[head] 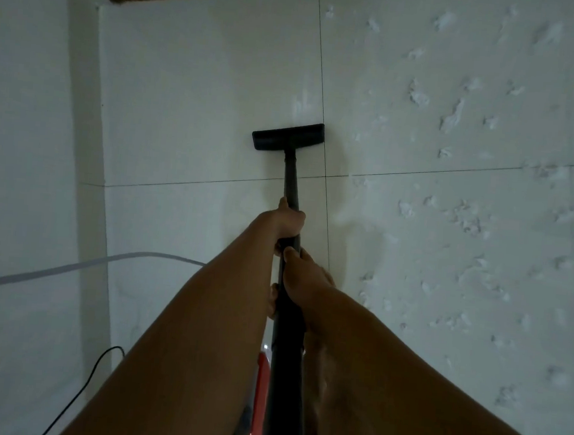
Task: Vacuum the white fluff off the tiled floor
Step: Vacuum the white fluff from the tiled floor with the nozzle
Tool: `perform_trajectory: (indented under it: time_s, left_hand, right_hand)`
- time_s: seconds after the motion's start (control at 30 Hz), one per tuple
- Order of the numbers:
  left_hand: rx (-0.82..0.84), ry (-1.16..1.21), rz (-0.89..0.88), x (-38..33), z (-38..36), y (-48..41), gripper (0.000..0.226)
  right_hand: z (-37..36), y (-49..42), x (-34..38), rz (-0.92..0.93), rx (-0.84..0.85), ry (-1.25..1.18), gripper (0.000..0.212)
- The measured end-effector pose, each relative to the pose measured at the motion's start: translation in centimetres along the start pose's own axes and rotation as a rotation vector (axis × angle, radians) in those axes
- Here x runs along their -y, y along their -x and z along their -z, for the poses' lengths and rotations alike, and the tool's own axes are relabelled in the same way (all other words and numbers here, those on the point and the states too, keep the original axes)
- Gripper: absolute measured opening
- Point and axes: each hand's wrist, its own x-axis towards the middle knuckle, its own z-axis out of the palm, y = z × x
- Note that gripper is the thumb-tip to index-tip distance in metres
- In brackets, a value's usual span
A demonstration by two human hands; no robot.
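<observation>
A person stood gripping a long, rigid black vacuum wand (pixel 291 183) with both hands. The left hand (pixel 287 222) curled round the tube farther along. The right hand (pixel 304 280) wrapped round it just nearer, thumb on top. The flat black floor head (pixel 288 136) rested on the pale tiled floor (pixel 203 90), mid-scene. Scattered tufts of white fluff (pixel 453 119) lay to the head's right, both near and far. The fluff looked feather-light, soft and easily blown about. The wand seemed stiff and fairly light, best steered with two hands spaced along the tube. A red vacuum body (pixel 264 363) sat nearest.
</observation>
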Motion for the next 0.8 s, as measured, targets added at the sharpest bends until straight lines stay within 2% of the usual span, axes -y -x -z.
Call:
perform_trajectory:
  time_s: [0.1,0.5,0.6,0.67,0.73,0.8]
  left_hand:
    - [0.026,0.043,-0.001,1.1,-0.7,0.5,0.073]
    - [0.025,0.043,-0.015,4.6,-2.9,0.6,0.07]
    - [0.025,0.04,-0.019,6.6,-4.3,1.6,0.069]
    - [0.029,0.039,-0.013,8.0,-5.5,2.0,0.07]
    - [0.031,0.049,-0.017,9.9,-7.1,2.7,0.069]
    - [0.029,0.034,-0.025,11.8,-9.0,3.5,0.067]
  right_hand:
    - [-0.2,1.5,-2.2,-0.094,0.078,0.039,0.033]
    - [0.0,1.6,-6.1,-0.163,0.042,0.013,0.033]
    - [0.1,1.7,-8.9,-0.121,0.018,0.118,0.03]
    - [0.3,1.4,-11.0,-0.019,-0.055,0.276,0.041]
    - [0.8,1.2,-14.2,0.036,-0.048,0.337,0.061]
    - [1.5,2.1,-16.7,0.082,-0.05,0.389,0.06]
